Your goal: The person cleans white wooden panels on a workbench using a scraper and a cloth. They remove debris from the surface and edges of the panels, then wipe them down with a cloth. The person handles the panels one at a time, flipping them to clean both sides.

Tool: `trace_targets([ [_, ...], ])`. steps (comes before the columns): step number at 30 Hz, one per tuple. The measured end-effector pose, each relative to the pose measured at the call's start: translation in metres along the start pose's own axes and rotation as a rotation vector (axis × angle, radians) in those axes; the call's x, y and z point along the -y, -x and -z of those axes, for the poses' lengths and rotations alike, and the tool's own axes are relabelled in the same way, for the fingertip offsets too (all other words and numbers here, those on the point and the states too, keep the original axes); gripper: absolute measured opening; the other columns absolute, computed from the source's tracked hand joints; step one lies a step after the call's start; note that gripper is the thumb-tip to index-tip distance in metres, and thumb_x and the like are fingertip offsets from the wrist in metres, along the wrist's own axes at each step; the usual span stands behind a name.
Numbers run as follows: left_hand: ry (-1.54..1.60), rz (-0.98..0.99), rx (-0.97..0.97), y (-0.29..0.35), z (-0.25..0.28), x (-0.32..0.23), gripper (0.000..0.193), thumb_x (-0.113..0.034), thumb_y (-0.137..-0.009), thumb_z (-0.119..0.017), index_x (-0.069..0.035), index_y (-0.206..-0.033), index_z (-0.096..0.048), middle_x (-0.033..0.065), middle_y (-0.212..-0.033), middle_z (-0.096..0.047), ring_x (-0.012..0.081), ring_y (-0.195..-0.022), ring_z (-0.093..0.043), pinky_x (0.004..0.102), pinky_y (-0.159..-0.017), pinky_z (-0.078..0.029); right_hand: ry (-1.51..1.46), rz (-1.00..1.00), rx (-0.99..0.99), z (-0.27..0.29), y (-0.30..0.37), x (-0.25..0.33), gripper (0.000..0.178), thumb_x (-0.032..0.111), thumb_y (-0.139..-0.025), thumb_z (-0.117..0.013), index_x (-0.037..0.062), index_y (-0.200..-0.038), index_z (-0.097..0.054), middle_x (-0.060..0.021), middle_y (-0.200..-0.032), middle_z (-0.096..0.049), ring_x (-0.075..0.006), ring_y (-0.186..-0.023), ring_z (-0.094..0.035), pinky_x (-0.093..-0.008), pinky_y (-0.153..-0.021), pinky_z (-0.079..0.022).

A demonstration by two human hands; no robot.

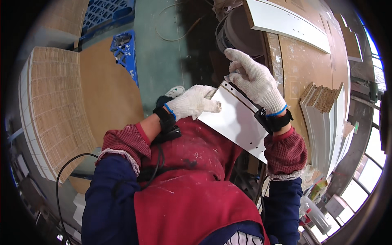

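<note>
A white panel (232,116) with small drilled holes and a dark groove along one long edge lies slanted in front of my red apron. My left hand (194,101), in a white knitted glove, grips its left edge near the far corner, thumb on top. Over the panel's far corner is my right hand (255,79), gloved the same way. Its index finger points away while the other fingers curl around a small greyish thing at the corner, too hidden to name. Black bands wrap both wrists.
On the right, a brown work table (300,61) carries a long white panel (290,24) and a stack of white boards (324,118). A bucket (241,32) stands beyond my right hand. At left are stacked boards (59,98), a brown sheet (108,90) and a blue pallet (124,51).
</note>
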State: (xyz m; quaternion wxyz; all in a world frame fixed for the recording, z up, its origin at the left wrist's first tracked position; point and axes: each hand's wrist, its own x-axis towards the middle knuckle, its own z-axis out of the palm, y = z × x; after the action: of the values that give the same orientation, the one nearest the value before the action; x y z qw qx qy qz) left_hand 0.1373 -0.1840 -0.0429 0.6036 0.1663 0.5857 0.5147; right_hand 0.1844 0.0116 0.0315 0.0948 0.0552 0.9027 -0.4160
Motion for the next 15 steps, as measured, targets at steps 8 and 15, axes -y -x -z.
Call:
trace_targets([
  [8, -0.074, -0.044, -0.047, 0.001, 0.002, 0.002, 0.032, -0.033, -0.079, -0.075, -0.006, -0.092, -0.064, -0.001, -0.066, -0.057, 0.0079, -0.045, -0.046, 0.0249, -0.043, -0.039, 0.159, 0.073, 0.021, -0.009, -0.016, 0.002, 0.043, 0.008, -0.083, -0.062, 0.0106, -0.125, -0.053, -0.0121, -0.09, -0.064, -0.0313, -0.088, -0.063, -0.0406, -0.077, -0.051],
  [15, -0.004, -0.018, -0.006, -0.001, 0.001, 0.004, 0.031, -0.03, -0.081, -0.073, -0.005, -0.097, -0.063, -0.0009, -0.07, -0.059, 0.0071, -0.045, -0.045, 0.0234, -0.042, -0.038, 0.263, 0.121, -0.063, -0.007, -0.013, -0.001, 0.039, 0.009, -0.082, -0.063, 0.0088, -0.121, -0.055, -0.014, -0.091, -0.064, -0.0338, -0.088, -0.063, -0.0415, -0.076, -0.051],
])
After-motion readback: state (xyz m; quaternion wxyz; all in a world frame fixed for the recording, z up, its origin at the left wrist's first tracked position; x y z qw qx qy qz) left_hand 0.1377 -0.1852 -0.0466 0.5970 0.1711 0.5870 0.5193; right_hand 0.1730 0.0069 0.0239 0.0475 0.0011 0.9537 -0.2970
